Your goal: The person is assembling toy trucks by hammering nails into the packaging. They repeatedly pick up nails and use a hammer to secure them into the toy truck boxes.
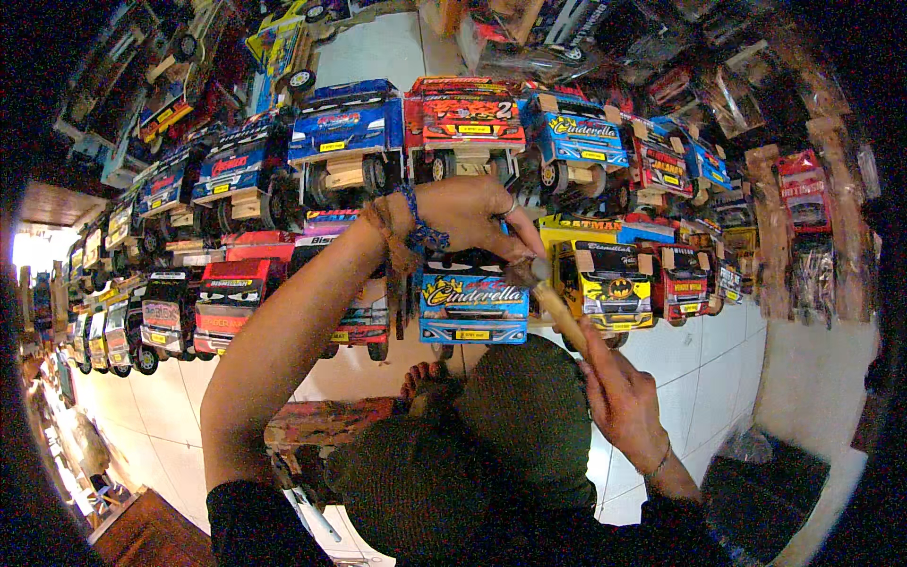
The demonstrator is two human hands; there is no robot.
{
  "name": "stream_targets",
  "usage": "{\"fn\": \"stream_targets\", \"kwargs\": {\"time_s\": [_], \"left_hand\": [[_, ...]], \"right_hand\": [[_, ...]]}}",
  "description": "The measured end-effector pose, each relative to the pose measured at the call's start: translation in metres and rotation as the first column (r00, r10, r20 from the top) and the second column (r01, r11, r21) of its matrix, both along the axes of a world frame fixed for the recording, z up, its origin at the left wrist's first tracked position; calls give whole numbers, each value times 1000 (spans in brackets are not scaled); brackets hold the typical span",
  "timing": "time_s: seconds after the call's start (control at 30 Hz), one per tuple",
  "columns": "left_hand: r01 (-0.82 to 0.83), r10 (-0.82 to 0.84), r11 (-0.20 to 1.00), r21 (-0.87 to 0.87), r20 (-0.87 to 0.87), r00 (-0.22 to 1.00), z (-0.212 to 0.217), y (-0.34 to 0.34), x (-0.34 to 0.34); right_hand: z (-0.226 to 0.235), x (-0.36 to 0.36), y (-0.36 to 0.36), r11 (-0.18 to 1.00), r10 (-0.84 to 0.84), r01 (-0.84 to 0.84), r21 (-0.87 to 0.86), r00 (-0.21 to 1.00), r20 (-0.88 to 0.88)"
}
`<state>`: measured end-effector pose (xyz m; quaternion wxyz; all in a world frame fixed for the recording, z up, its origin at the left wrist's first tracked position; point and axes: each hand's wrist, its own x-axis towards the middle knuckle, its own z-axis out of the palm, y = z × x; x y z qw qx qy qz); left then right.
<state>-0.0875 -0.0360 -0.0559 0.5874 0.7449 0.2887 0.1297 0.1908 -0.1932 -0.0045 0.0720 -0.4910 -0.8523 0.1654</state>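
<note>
Because the right hand (pixel 624 392) works so close to the other one, careful aim looks like the main demand here. The blue toy truck (pixel 472 307) sits almost at the middle of the view, front toward the person, above the knees (pixel 524 416). At four o'clock from it, the right hand is closed around the wooden handle of what appears to be a hammer (pixel 561 316), whose metal head points up toward ten o'clock, by the truck's upper right corner. The left hand (pixel 472 210) reaches in from eight o'clock and bends over the roof at twelve o'clock, its fingers curled down close to the tool's head. Whether those fingers pinch something small or merely steady the body cannot be told; the wrist and the tool hide the spot.

To do this well, the person would probably brace the truck firmly with the left hand and draw any fingertip out of the head's line before striking. Short, light taps from the wrist seem wiser than a full swing, since the printed front may dent or scuff. The yellow-and-black truck (pixel 605 288) stands near at three o'clock, so a sideways slip could knock it; a narrow, straight stroke would suit the cramped row.
</note>
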Motion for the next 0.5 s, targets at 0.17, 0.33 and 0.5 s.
{"fn": "stream_targets", "kwargs": {"time_s": [0.17,0.33,0.5], "left_hand": [[-10,10,1000,5,40,999,-3,-1,0],[15,-10,999,47,-99,995,8,-1,-2],[-18,29,993,119,-87,996,24,-3,-3]], "right_hand": [[0,-3,-1,985,-12,46,165,980,-200],[7,0,-4,999,-16,17,-43,999,33],[27,-18,-17,960,-255,279,-9,864,-435]]}}
